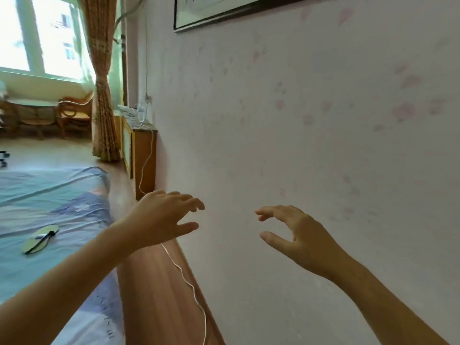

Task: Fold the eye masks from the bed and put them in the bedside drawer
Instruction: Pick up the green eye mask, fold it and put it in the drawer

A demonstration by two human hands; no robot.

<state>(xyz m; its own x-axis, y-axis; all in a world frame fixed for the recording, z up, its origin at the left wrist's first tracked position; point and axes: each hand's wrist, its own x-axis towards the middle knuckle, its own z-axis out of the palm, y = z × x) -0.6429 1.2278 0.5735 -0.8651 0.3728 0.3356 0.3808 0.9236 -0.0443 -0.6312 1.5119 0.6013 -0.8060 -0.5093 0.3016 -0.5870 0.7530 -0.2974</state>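
— Where are your hands?

— Both are raised in front of the wall [311, 145]. My left hand [163, 216] is over the wooden headboard [154, 282]; my right hand [296, 232] is a little apart from it, further along the wall.

— And the fingers?

— Loosely curled and spread on both, thumbs held away from the rest. They hold nothing and touch nothing.

— The mask?

— One mask [41, 239] lies flat on the bed [49, 195], on the blue patterned sheet, well to the left of my left forearm. It is pale, with a dark strap across it, and looks unfolded.

— The drawer?

— A wooden cabinet [143, 158] stands against the wall beyond the bed's head. Whether it has a drawer, I cannot tell from here.

— Anything else?

— A thin white cable [189, 285] runs along the headboard and up the cabinet's side. A clear bottle [141, 112] stands on the cabinet. Past it hang a tied curtain [103, 95], a bright window [37, 33], and a chair [74, 113].
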